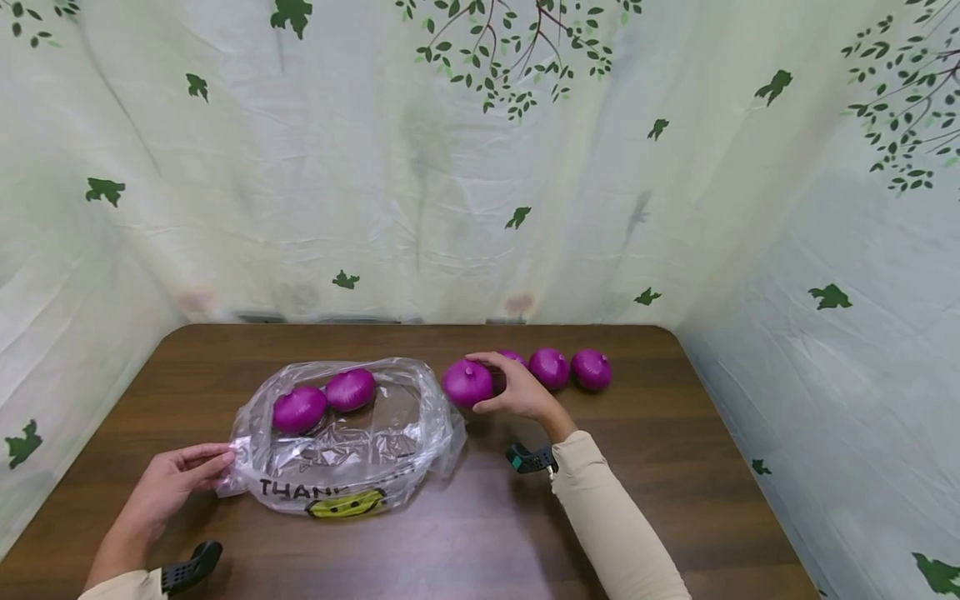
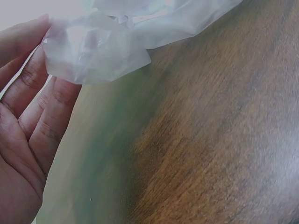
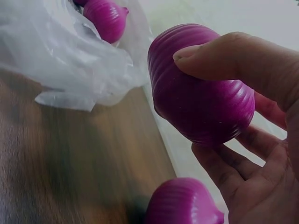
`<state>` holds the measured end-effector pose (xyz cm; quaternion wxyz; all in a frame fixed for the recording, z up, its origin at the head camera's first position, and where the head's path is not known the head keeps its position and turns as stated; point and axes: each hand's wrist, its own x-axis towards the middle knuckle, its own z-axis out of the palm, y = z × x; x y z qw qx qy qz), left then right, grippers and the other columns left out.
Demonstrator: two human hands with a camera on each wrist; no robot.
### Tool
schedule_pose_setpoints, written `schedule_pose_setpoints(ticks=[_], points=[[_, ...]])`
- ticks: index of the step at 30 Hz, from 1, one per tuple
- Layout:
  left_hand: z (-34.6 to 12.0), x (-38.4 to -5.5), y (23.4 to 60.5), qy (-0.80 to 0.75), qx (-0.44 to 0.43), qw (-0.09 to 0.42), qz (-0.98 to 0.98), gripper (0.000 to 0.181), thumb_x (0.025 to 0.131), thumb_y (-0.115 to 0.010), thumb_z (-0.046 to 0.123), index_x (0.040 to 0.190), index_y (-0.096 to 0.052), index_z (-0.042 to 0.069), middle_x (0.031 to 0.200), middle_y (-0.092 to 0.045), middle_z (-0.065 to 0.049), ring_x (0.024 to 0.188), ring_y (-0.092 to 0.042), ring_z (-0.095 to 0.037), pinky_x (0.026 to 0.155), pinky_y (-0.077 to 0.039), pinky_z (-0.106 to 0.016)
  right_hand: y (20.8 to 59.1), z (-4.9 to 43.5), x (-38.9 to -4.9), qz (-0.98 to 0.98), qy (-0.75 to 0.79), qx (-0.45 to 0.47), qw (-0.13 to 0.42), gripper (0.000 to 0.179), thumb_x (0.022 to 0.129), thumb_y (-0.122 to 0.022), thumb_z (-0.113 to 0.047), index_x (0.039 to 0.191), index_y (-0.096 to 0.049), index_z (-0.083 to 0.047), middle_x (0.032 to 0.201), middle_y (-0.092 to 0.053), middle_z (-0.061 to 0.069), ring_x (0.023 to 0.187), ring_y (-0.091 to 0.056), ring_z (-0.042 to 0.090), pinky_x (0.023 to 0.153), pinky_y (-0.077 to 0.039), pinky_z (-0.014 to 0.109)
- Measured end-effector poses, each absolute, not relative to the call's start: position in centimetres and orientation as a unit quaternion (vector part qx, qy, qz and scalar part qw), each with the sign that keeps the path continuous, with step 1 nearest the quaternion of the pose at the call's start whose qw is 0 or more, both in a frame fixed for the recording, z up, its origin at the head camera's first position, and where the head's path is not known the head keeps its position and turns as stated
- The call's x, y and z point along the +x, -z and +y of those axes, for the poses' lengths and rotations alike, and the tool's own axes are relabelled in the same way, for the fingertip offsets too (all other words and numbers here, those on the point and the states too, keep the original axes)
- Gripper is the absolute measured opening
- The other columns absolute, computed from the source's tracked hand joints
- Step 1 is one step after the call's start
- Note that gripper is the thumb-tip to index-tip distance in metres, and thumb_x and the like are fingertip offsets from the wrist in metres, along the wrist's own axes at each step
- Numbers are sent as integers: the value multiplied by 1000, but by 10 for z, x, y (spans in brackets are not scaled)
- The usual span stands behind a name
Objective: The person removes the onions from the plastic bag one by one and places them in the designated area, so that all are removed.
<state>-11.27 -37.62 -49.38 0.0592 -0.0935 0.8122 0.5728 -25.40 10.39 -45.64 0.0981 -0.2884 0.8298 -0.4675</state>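
My right hand point(image 1: 517, 390) grips a purple onion point(image 1: 468, 383) between thumb and fingers, just off the right rim of a clear plastic bag point(image 1: 442, 417). In the right wrist view the thumb lies across the held onion point(image 3: 201, 93) and the fingers support its far side. My left hand point(image 1: 168, 483) pinches the bag's left edge; the left wrist view shows the bag's plastic point(image 2: 93, 51) between thumb and fingers. The bag lies with its mouth spread wide, and two onions point(image 1: 351, 390) sit inside it. Printed lettering and a yellow smiley point(image 1: 347, 503) mark its front.
To the right of the held onion stands a row of onions point(image 1: 549, 368), one partly hidden behind my right hand; the rightmost onion point(image 1: 592, 370) is near the back right. The brown wooden table point(image 1: 660, 492) ends at a leaf-printed curtain point(image 1: 420, 208) behind and at the sides.
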Motion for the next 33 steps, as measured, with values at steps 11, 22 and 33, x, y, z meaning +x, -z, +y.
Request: schedule_pose_setpoints(ticks=[11, 22, 33], points=[[-376, -112, 493, -569, -102, 72, 813, 10, 93, -65, 19, 95, -74, 16, 85, -64, 22, 76, -63, -2, 68, -54, -22, 464, 119, -249, 835, 473, -271, 80, 74, 71, -85, -11, 137, -52, -11, 134, -53, 11, 120, -51, 29, 100, -42, 47], [-371, -115, 493, -587, -86, 59, 803, 12, 93, -65, 14, 96, -76, 14, 86, -65, 21, 76, -63, -1, 67, -53, -20, 460, 138, -236, 817, 502, -273, 75, 73, 71, -83, 0, 136, -49, 1, 137, -49, 22, 124, -49, 37, 104, -39, 48], [-376, -114, 492, -567, -93, 75, 815, 12, 93, -66, 21, 96, -75, 15, 86, -63, 23, 77, -62, -1, 69, -54, -21, 489, 153, -234, 832, 488, -256, 61, 76, 69, -85, -5, 137, -51, -4, 138, -48, 20, 125, -48, 36, 105, -39, 47]])
